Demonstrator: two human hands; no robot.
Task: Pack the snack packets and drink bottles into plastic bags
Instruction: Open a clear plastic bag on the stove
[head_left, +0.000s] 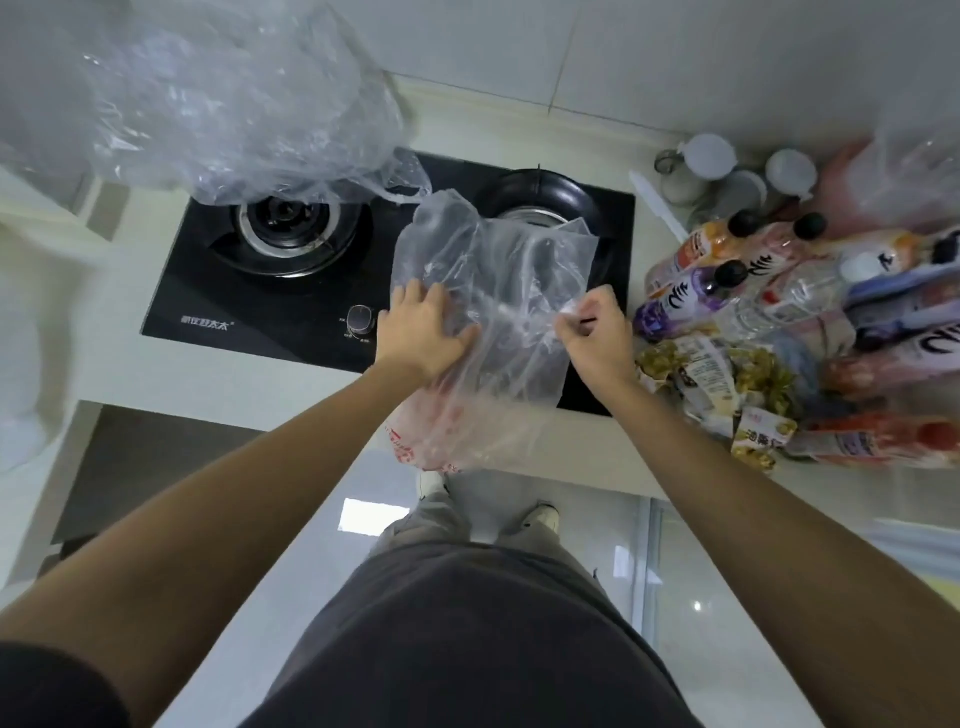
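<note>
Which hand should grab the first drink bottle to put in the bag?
Probably the right hand: the drink bottles lie just beside it, though it pinches the plastic bag. The left hand is farther away.

The clear bag (493, 291) veils the right burner (540, 200) and part of the left hand (423, 332), whose fingertips blur behind the film. A second bag (234, 104) runs off the top edge. At the right edge the bottles (727, 270) and snack packets (727, 384) are smeared, their labels unreadable.
</note>
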